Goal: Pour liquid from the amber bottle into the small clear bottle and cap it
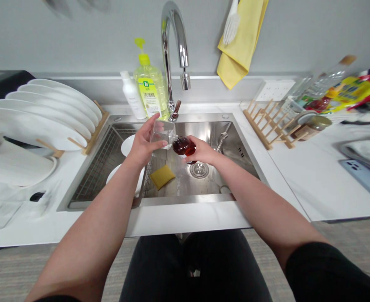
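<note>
Over the sink (185, 199), my left hand (143, 142) grips a clear, see-through container (162, 131), thumb on the near side and fingers behind. My right hand (200, 150) is wrapped round a small bottle of dark red-brown liquid (183, 146), tilted so that its neck points left at the container. The bottle's neck overlaps the container's right side; whether they touch I cannot tell. Below them a yellow sponge (162, 176) lies on the sink floor. White plates (127, 145) sit in the wire rack (93, 167) at the sink's left, partly hidden by my left arm.
A chrome faucet (174, 42) arches behind the sink, beside a dish soap bottle (150, 88) and a white bottle (132, 94). Upright plates (46, 117) stand in a wooden rack at left. An unfilled wooden rack (266, 126), a jar (313, 126) and a phone (363, 176) are at right.
</note>
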A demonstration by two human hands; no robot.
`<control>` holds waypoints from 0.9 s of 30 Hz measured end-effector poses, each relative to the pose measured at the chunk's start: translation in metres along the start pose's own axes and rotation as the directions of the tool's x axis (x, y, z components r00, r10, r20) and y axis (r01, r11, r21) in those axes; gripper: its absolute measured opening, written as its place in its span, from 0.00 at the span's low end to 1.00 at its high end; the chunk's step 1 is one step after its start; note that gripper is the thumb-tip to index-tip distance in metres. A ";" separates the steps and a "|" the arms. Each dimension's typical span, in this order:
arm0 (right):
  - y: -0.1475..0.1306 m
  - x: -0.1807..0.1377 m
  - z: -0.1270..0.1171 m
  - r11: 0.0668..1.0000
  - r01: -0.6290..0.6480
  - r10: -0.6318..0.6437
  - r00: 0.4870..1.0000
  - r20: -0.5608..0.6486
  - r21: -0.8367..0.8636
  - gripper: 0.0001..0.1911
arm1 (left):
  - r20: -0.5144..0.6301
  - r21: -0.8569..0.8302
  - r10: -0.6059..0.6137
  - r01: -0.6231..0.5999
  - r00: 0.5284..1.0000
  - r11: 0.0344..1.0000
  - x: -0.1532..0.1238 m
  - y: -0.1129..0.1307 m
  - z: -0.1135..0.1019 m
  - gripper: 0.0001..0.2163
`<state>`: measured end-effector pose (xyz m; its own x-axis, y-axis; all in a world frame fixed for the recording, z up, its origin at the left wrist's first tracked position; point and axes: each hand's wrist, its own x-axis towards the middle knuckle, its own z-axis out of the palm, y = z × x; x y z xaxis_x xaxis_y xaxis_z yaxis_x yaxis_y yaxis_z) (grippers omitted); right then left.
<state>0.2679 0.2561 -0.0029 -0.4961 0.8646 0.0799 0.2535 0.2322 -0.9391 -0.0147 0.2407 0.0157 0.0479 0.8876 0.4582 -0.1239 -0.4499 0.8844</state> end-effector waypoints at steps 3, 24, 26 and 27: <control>-0.001 0.000 0.000 1.000 -0.002 0.002 1.000 0.002 -0.014 0.43 | -0.003 0.002 0.008 -0.008 1.000 1.000 0.000 0.000 0.001 0.51; -0.002 0.000 0.002 0.999 0.020 -0.019 0.999 0.030 -0.040 0.43 | 0.012 0.071 0.063 -0.064 0.998 0.995 -0.001 0.006 0.002 0.52; -0.002 0.000 0.002 0.999 0.030 -0.029 0.999 0.034 -0.041 0.43 | 0.017 0.086 0.079 -0.080 0.997 0.993 -0.001 0.007 0.002 0.53; -0.002 0.000 0.002 0.999 0.036 -0.035 0.999 0.035 -0.039 0.43 | 0.022 0.095 0.086 -0.087 0.996 0.992 -0.001 0.007 0.002 0.53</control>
<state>0.2656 0.2543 -0.0021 -0.5331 0.8400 0.1011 0.2675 0.2806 -0.9218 -0.0134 0.2363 0.0217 0.0586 0.8435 0.5340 -0.0331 -0.5330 0.8455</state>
